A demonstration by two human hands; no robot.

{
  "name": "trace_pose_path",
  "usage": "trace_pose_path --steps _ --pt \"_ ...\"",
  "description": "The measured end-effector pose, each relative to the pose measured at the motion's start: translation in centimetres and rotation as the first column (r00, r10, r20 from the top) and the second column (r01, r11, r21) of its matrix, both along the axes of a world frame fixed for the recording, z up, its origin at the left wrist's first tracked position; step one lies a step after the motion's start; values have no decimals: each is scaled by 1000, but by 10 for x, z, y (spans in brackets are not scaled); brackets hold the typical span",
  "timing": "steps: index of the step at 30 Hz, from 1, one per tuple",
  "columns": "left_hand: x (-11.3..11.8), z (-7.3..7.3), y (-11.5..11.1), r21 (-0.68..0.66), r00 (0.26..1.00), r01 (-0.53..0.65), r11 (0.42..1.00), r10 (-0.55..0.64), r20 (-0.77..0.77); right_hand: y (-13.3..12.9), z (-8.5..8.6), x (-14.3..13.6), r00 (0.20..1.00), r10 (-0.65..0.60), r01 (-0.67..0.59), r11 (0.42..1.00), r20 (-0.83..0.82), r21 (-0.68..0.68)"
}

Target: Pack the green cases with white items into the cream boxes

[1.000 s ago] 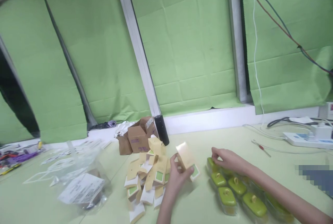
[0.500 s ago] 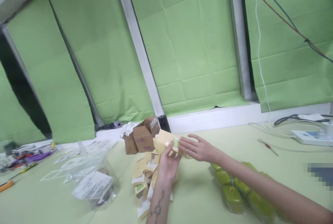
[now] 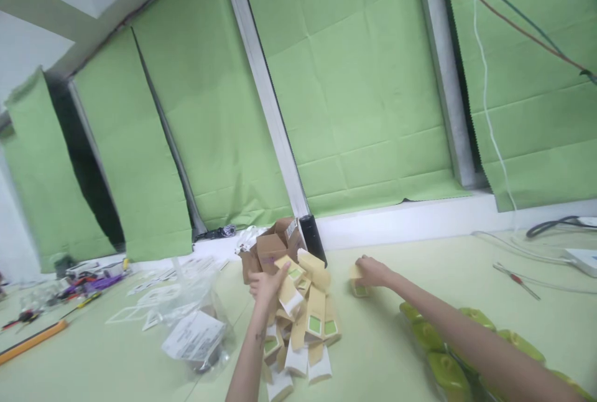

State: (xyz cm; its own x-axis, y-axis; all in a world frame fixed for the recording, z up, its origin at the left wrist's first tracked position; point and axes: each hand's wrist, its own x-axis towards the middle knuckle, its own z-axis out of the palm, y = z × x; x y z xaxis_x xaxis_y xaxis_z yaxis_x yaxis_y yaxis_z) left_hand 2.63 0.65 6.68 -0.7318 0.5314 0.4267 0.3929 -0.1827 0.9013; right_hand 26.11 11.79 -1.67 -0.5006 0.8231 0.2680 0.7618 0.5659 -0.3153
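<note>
A pile of pale yellow cardboard boxes point(image 3: 316, 310), some with green squares and white flaps, lies on the table in front of me. My left hand point(image 3: 267, 282) is at the pile's upper left, thumb and fingers closed on a yellow box point(image 3: 290, 293). To the right of the pile, my right hand point(image 3: 370, 270) grips a small yellow box point(image 3: 358, 284) at the table surface, fingers wrapped over its top.
Brown cartons point(image 3: 271, 249) and a black cylinder point(image 3: 312, 237) stand behind the pile. Plastic bags with a white label point(image 3: 193, 335) lie left. Several green-lidded containers point(image 3: 448, 372) sit under my right forearm. A red-handled tool point(image 3: 517, 279) lies right.
My hands have moved apart from the box they shared. The left went to the pile and took hold of a box; the right moved right and down with a small box. The view has shifted.
</note>
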Motion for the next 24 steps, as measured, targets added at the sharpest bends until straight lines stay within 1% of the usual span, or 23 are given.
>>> trace_pose_path --steps 1,2,3,5,6,7,8,9,10,11,12,13,14,15,17,18,20,22,23,24 --pt "0 -1 -2 -2 997 -5 1000 5 -76 0 0 6 1000 -7 7 999 -3 -35" --pt "3 -4 -5 -8 991 21 1000 -22 -135 -3 1 12 1000 -11 10 998 -13 -57" --pt "10 -8 -8 -19 979 72 997 -74 -192 -7 3 19 1000 -13 11 998 -28 -67" --pt "33 -20 -15 -63 926 200 978 -209 -315 -22 7 32 997 -10 4 998 -75 -68" --pt "49 -28 -19 -109 876 292 950 -311 -368 -33 8 39 995 -2 -5 998 -102 -66" --pt "66 -36 -22 -160 822 375 913 -408 -399 -45 8 45 991 10 -19 998 -132 -66" --pt "83 -43 -25 -238 745 462 854 -519 -418 -58 8 52 987 25 -36 997 -161 -68" --pt "99 -50 -28 -381 631 536 754 -657 -412 -72 8 58 981 46 -60 996 -189 -70" --pt "113 -56 -31 -477 560 574 666 -744 -365 -85 7 65 975 71 -88 993 -213 -73" --pt "124 -62 -33 -540 506 596 594 -800 -322 -99 6 72 964 86 -103 993 -250 -56" --pt "131 -66 -36 -577 468 608 545 -833 -294 -112 6 78 945 110 -117 993 -308 -5" --pt "136 -70 -39 -585 450 615 528 -845 -290 -124 7 85 931 131 -120 991 -341 55" --pt "138 -74 -42 -581 441 614 534 -843 -309 -134 8 91 921 176 -148 983 -348 105" --pt "139 -78 -44 -572 433 606 552 -833 -345 -143 11 96 910 234 -203 971 -343 125" --pt "139 -87 -49 -549 423 573 609 -793 -439 -154 15 103 895 297 -283 955 -332 93" --pt "139 -91 -52 -532 408 560 635 -770 -490 -157 16 105 899 296 -289 955 -323 72" --pt "141 -98 -57 -479 362 568 669 -726 -585 -158 14 104 934 244 -229 970 -262 87" --pt "146 -101 -61 -444 303 612 654 -713 -632 -154 8 100 965 202 -173 969 -166 175" --pt "149 -100 -62 -442 291 628 640 -720 -630 -151 4 98 971 192 -159 964 -142 214" --pt "150 -99 -63 -449 301 631 632 -734 -609 -148 1 97 972 183 -146 963 -150 227"
